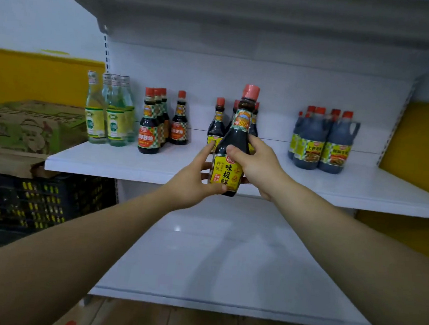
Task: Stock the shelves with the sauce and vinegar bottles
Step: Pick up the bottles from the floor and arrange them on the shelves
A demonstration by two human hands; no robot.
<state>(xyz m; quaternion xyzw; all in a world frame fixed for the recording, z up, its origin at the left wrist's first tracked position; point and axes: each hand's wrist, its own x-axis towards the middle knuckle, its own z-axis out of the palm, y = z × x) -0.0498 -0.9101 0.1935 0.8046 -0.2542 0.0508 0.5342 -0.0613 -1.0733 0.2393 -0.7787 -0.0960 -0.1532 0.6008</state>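
Forearms reach straight out over the lower shelf (213, 253), about level with each other. Left hand (194, 178) grips the foot of the soy sauce bottle (232, 143), thumb across the bottom of the yellow label. Right hand (257, 163) wraps the body just above it, thumb in front, fingers round the far side. Both hands are closed on the one bottle, so neither is free.

Bottle is upright, long axis near vertical, red cap leaning slightly right, label toward the camera. Its base sits at the front lip of the middle shelf (120, 162) (whether it is over the board yet can't be told from this angle).

Key relation: the matching bottles (217, 129) stand directly behind it, so the landing spot is probably the bare board ahead of that cluster. Likely needs the base lifted clear of the lip, then a push forward. Right hand sits higher and nearer the cluster.

Further back: orange-label bottles (154, 128) left, vinegar bottles (109, 111) far left, handled jugs (323, 146) right.
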